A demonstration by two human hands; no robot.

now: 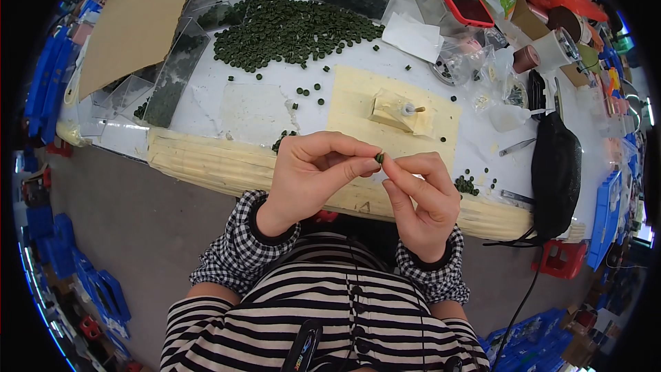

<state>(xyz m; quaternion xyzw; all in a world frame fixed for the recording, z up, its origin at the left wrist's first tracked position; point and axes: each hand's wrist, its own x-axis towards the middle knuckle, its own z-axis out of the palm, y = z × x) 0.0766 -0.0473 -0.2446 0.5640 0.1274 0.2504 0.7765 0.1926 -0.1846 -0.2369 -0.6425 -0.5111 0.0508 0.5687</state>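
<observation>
A small dark green bead (379,158) is pinched between the fingertips of the left hand (310,176) and the right hand (421,196), both narrowed to a tight pinch around it; which hand bears most of it cannot be told. The bead is held in the air just in front of the yellow pad (358,107), above the ribbed cream edging (206,162) that runs along the near side of the table (206,96). Both wrists are covered by black-and-white checked cuffs, and a striped garment is seen below them.

On the yellow pad, a small pale block (392,110) with a short pin (415,108) standing out of it is placed near the middle. A few loose green beads are scattered on the pad and just left of it. A small cluster of beads (467,184) lies at the pad's near right corner, close beside the right hand. Beyond the pad, a broad heap of green beads (289,27) is spread over the white surface, with clear plastic trays (175,72) partly filled with beads to the left of the heap and behind it.

To the right of the pad, metal tweezers (516,146) are laid on the table, and a black pouch (556,169) lies farther right. Rolls of tape (551,48) and crumpled clear bags (468,55) are gathered beyond the pad's far right corner. A sheet of brown cardboard (138,17) is set well left of the pad.
</observation>
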